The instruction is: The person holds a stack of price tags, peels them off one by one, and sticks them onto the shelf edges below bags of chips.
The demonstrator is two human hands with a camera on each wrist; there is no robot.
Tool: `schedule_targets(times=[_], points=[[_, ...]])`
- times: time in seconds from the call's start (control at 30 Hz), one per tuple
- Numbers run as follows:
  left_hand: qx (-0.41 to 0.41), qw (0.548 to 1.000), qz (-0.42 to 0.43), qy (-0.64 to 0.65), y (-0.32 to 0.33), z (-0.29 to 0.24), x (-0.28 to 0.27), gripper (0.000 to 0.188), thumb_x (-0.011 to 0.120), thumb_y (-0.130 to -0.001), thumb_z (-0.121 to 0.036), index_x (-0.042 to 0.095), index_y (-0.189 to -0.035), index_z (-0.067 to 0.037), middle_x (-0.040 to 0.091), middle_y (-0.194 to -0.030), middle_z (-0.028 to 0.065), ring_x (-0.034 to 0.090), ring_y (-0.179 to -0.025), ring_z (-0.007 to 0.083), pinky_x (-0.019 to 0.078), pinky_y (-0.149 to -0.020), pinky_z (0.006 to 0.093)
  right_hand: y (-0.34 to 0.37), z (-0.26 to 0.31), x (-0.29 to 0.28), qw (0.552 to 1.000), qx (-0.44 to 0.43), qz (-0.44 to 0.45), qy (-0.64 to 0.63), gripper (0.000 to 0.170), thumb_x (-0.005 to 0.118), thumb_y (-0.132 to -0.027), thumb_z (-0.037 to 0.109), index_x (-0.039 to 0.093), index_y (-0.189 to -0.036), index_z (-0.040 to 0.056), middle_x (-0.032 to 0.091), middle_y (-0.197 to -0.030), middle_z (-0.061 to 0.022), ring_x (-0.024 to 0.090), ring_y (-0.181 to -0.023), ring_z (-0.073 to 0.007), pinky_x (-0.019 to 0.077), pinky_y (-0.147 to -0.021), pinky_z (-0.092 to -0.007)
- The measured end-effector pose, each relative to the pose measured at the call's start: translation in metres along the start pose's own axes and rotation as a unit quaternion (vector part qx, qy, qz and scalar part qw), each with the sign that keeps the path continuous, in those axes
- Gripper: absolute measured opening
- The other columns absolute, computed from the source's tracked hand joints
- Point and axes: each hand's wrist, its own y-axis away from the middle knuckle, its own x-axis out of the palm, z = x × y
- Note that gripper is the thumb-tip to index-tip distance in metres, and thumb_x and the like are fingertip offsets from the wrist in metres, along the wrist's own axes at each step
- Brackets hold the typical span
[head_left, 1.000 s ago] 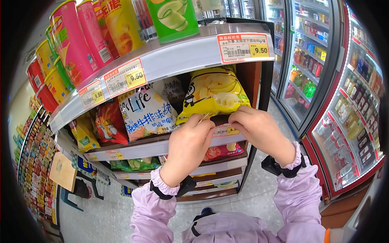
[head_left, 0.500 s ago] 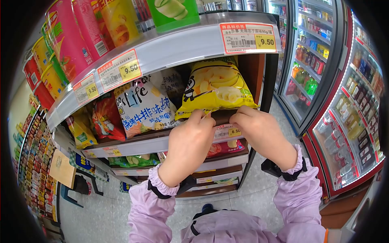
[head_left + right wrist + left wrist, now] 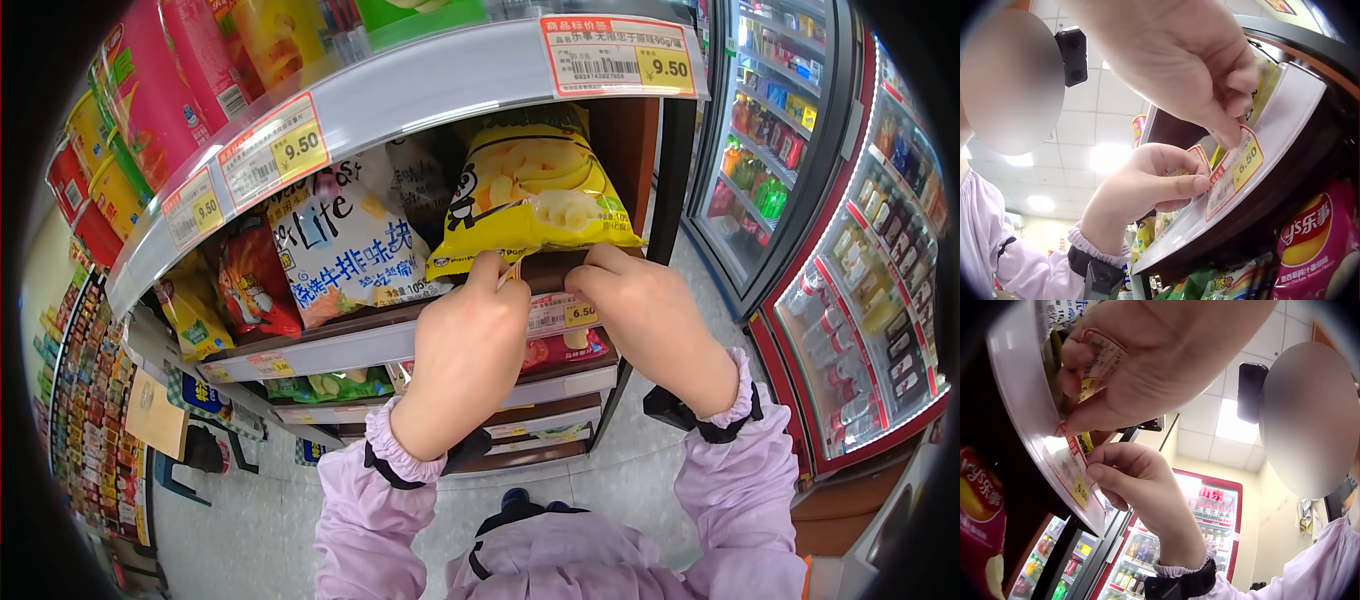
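Observation:
My left hand (image 3: 470,330) holds a loose price label (image 3: 1109,355) in its curled fingers, as the left wrist view shows. Its thumb tip meets the left end of another price label (image 3: 1235,175), marked 6.50, on the pale shelf-edge strip (image 3: 1300,94). At that label's other end, my right hand (image 3: 655,325) has its thumb on the upper edge and its fingers curled behind the strip, pinching there. Just behind both hands lies a yellow snack bag (image 3: 545,190) with a panda and banana pieces on it. A white snack bag (image 3: 355,250) lies to its left.
Above, a curved shelf edge (image 3: 420,75) carries 9.50 labels and tall snack canisters (image 3: 150,100). Lower shelves hold more bags, including a green one (image 3: 340,383). Glass-door drink coolers (image 3: 770,150) stand to the right. A wooden board (image 3: 157,415) is at the left.
The shelf unit has shifted slightly in the head view, with the upper canisters more cut off. Both hands stay at the shelf-edge label, with only small finger movements.

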Motion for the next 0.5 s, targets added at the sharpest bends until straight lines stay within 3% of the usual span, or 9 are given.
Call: schedule_targets(times=[0.5], points=[[0.007, 1.0, -0.03, -0.001, 0.003, 0.0035, 0.0042, 0.006, 0.062, -0.076, -0.007, 0.059, -0.078, -0.003, 0.053, -0.086, 0.0107, 0.057, -0.063, 0.0283, 0.0463, -0.055, 0.0355, 0.0022, 0.004, 0.0046, 1.0, 0.003, -0.026, 0.008, 0.02, 0.062, -0.059, -0.003, 0.054, -0.077, 0.0023, 0.054, -0.08, -0.011, 0.058, -0.077, -0.0277, 0.0489, -0.064, -0.0353]])
